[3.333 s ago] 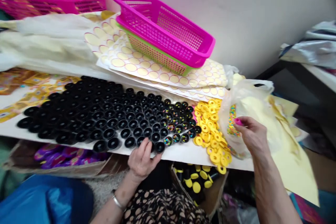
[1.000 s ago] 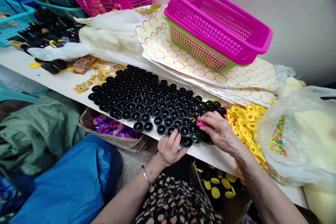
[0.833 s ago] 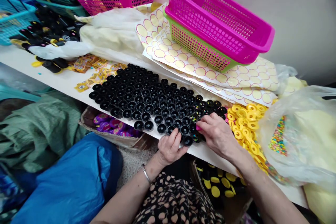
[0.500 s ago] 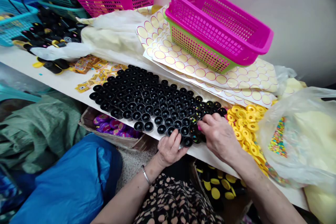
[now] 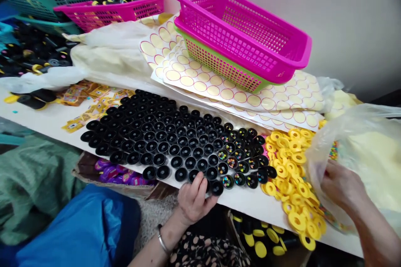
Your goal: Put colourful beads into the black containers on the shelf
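Many black caps (image 5: 163, 137) stand open side up in rows on a white board (image 5: 247, 199). The few at the right end (image 5: 233, 162) hold coloured beads. My left hand (image 5: 192, 198) rests at the board's front edge, fingers apart and touching the front caps. My right hand (image 5: 341, 187) reaches into the mouth of a clear plastic bag (image 5: 360, 142) that holds coloured beads (image 5: 334, 150). The film hides its fingertips. A heap of yellow rings (image 5: 291, 162) lies between the caps and the bag.
A pink basket (image 5: 241, 29) sits nested in a green one (image 5: 219, 64) on sheets of round stickers (image 5: 250, 96). More baskets (image 5: 109, 10) with black and yellow parts stand far left. Under the board are a box of purple items (image 5: 115, 173), a blue bag (image 5: 78, 229) and yellow-capped tubes (image 5: 260, 242).
My right hand has left the bead-filled caps and moved right to the plastic bag; the pink piece it held is out of sight. My left hand stays at the front caps.
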The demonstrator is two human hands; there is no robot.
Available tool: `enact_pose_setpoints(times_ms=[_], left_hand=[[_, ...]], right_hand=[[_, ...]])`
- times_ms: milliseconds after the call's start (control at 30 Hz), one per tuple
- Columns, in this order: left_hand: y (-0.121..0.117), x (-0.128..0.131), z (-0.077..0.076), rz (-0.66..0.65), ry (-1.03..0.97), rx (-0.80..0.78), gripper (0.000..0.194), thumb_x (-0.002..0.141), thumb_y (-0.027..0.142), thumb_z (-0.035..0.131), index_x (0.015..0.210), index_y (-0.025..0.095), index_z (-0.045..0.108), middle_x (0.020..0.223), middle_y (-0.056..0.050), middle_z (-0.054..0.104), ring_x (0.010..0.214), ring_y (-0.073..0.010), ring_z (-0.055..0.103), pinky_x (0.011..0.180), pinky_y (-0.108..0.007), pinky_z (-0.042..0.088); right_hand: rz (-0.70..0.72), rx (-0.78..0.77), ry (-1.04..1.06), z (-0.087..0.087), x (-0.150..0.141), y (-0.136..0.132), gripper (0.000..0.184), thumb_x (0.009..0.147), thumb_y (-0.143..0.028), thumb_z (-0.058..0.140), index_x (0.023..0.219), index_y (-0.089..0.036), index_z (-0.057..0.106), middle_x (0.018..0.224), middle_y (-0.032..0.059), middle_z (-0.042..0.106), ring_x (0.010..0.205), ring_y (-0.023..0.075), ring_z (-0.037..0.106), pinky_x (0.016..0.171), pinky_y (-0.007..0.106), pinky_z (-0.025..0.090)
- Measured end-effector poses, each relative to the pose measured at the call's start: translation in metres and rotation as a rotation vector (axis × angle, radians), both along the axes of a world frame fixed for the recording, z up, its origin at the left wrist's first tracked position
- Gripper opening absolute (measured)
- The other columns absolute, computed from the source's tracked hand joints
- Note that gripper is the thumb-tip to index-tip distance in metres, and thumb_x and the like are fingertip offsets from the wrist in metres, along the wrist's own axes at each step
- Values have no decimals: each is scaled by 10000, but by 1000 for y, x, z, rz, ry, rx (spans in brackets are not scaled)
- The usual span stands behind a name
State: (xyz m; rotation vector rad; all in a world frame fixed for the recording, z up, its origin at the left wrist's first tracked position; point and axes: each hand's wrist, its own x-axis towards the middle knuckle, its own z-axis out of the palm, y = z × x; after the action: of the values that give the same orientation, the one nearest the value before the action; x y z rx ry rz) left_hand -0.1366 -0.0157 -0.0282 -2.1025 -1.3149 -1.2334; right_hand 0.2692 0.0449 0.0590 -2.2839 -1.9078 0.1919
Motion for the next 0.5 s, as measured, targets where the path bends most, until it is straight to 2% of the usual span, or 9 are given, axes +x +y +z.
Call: enact_pose_setpoints(times_ms=[67, 133, 233, 333, 400, 500], left_hand=[[0, -1, 0, 0, 7, -8, 552, 694, 306, 729, 1127, 36, 519, 986, -222, 635, 811, -227, 620, 620, -294, 486], [1, -1, 0, 2, 18, -7, 567, 694, 307, 732, 1145, 42, 515, 990, -213, 634, 809, -224, 619, 637, -296, 490], [3, -3, -2, 2, 47, -2, 625, 675, 321, 756, 1181, 50, 512, 989, -203, 637, 786, -215, 620, 651, -297, 491], [8, -5, -4, -6, 65, 24, 735, 623, 334, 799, 1224, 41, 494, 984, -209, 639, 745, -209, 619, 621, -290, 485], [12, -5, -4, -17, 68, 44, 790, 599, 339, 816, 1247, 37, 479, 988, -214, 640, 721, -206, 618, 589, -284, 478], [15, -4, -5, -6, 61, 72, 808, 582, 348, 827, 1248, 46, 484, 993, -207, 646, 703, -201, 616, 568, -278, 473]], right_hand=[[23, -36, 50, -2, -12, 5, 93, 659, -219, 637, 588, -261, 594, 653, 83, 624, 561, 199, 544, 523, 352, 348], [16, -5, 155, -2, -21, 6, 108, 675, -224, 621, 577, -241, 579, 586, 65, 594, 544, 195, 531, 523, 346, 352], [-70, 113, 524, 0, -23, 0, 20, 675, -228, 629, 686, -214, 621, 645, 36, 621, 590, 187, 560, 550, 318, 418], [-238, 262, 876, 3, -17, -10, 256, 615, -269, 738, 837, -192, 638, 739, 17, 646, 624, 166, 592, 572, 298, 492], [-294, 344, 982, 6, -15, -17, 315, 575, -282, 793, 833, -185, 641, 754, 17, 646, 646, 160, 606, 605, 310, 529], [-260, 418, 1026, 13, -17, -27, 299, 592, -270, 800, 841, -186, 656, 811, 33, 657, 721, 169, 627, 670, 331, 552]])
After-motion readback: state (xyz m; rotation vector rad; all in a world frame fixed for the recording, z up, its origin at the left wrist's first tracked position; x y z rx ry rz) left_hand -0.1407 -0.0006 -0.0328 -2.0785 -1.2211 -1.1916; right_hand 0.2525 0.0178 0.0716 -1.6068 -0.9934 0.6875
